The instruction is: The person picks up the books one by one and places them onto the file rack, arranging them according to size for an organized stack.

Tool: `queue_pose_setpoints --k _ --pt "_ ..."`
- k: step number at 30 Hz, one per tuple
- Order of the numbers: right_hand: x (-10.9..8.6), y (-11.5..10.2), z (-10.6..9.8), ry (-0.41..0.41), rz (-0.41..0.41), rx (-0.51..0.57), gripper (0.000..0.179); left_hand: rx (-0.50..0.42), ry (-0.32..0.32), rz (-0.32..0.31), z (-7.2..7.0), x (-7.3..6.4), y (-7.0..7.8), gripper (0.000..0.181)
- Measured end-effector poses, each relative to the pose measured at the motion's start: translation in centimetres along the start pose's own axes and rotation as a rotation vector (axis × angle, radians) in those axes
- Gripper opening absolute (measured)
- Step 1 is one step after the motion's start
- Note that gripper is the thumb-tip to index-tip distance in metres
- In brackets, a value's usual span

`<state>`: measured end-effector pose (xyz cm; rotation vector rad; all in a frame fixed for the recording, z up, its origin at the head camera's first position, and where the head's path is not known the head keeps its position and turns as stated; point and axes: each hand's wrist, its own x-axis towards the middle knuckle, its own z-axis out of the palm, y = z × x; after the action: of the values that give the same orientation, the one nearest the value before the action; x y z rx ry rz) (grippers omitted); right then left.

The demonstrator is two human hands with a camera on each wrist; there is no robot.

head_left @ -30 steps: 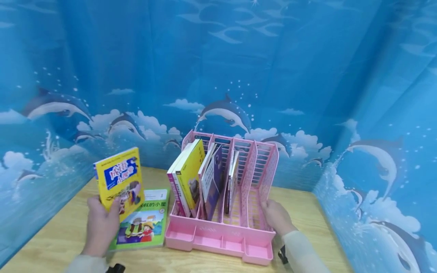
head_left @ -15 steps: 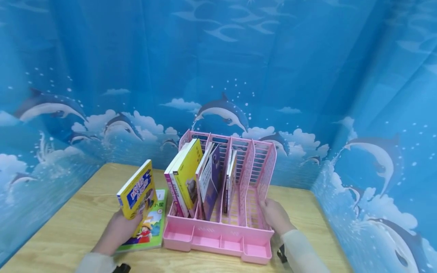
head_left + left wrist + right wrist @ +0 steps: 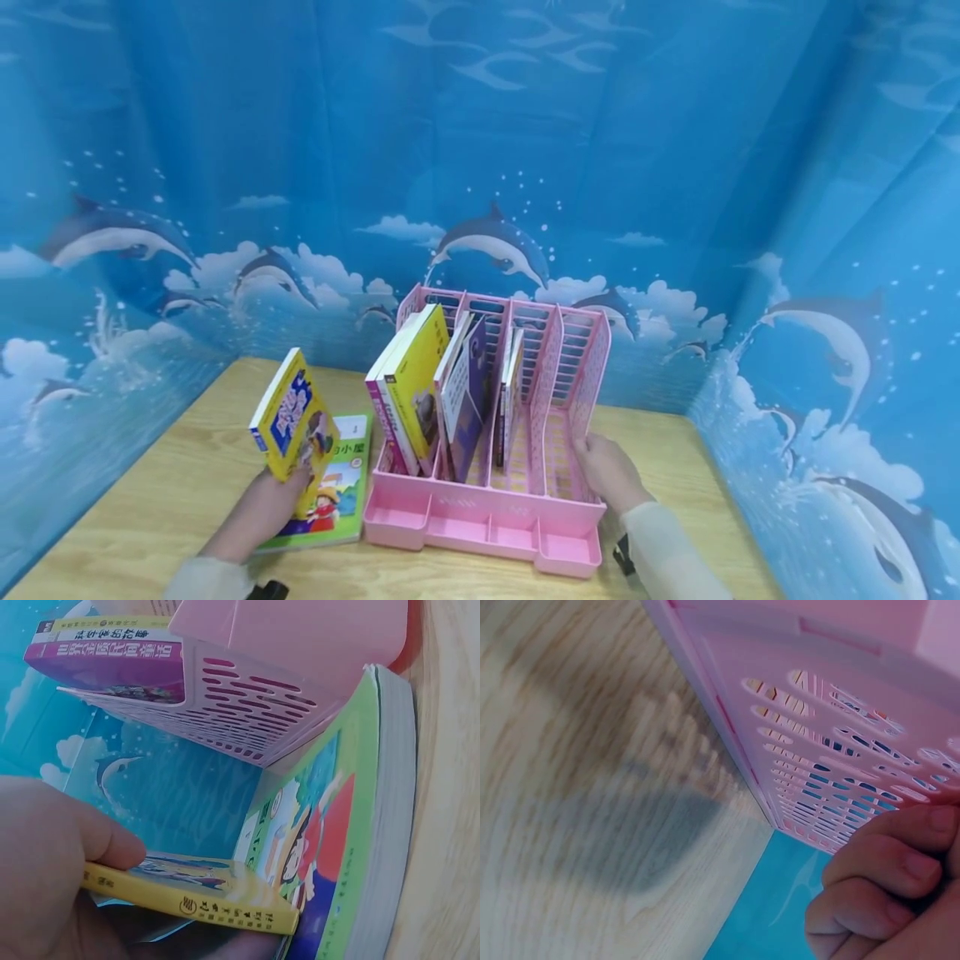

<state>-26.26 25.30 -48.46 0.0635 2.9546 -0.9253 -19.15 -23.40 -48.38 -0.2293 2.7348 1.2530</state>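
My left hand (image 3: 262, 508) holds a thin yellow book (image 3: 296, 421) near its lower end, thumb on its cover. The yellow book stands almost upright over a green book (image 3: 348, 483) that lies flat on the table. In the left wrist view its yellow spine (image 3: 202, 904) reaches close to the green cover; whether they touch I cannot tell. On the right, my right hand (image 3: 611, 475) grips the side wall of a pink book rack (image 3: 517, 517), fingers curled at the outer face; the thumb is hidden in the right wrist view. Several books, among them a yellow one (image 3: 416, 392), lean in the rack's left slots.
Small open trays (image 3: 457, 529) run along the rack's front. A wooden table (image 3: 150, 500) lies beneath everything. Blue dolphin curtains (image 3: 480, 167) close off the back and both sides.
The left hand has moved right and turned the yellow book, so its edge faces me more, and then shifted slightly back left. The right hand stays on the rack.
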Motion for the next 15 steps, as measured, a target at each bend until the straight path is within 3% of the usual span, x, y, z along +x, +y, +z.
queue_pose_setpoints --k 7,15 --pt "0.0 0.1 0.1 0.007 -0.001 -0.004 0.064 0.071 0.024 0.019 0.7 -0.4 0.2 0.068" --pt "0.1 0.1 -0.1 0.007 -0.002 -0.026 0.063 0.141 0.095 0.05 1.2 -1.1 0.4 0.066"
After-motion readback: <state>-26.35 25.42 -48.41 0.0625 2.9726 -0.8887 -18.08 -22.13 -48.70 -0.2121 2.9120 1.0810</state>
